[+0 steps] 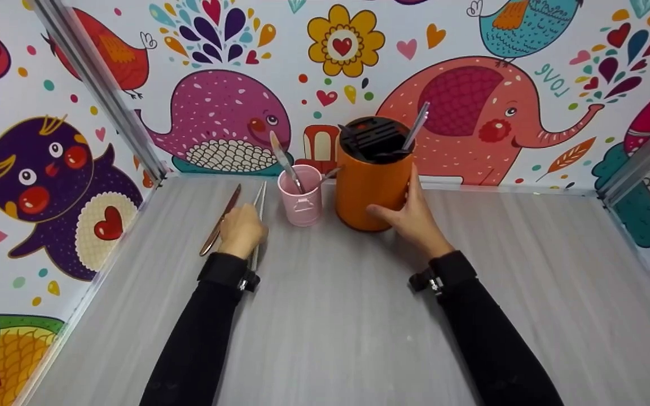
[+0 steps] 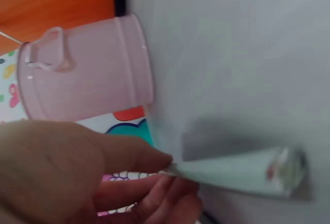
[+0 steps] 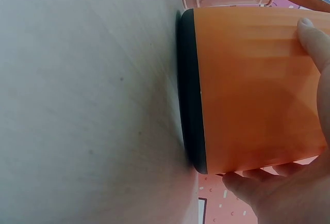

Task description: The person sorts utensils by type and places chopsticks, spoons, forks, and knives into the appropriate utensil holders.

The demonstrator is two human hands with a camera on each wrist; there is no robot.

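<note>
My left hand (image 1: pixel 242 230) pinches a slim silver utensil (image 2: pixel 237 172) between thumb and fingers, close over the table. Its handle widens toward the near end, and the hand hides part of its length; I cannot tell its kind. Left of this hand lies a copper-coloured table knife (image 1: pixel 220 221). My right hand (image 1: pixel 420 217) grips an orange cylindrical knife block (image 1: pixel 367 194) from its right side, thumb across the front and fingers around the side. Its black slotted top (image 1: pixel 374 138) carries a pale, slender-handled item (image 1: pixel 417 125). In the right wrist view, the block's black base (image 3: pixel 191 92) meets the table.
Between the hands stands a small pink bucket (image 1: pixel 301 206) holding a utensil with a shiny blade-like end (image 1: pixel 285 160) and a copper-coloured one (image 1: pixel 329 175). Cartoon-printed wall panels (image 1: pixel 235 118) rise behind and beside the grey table (image 1: pixel 325 321). A metal post (image 1: pixel 105 84) marks the left corner.
</note>
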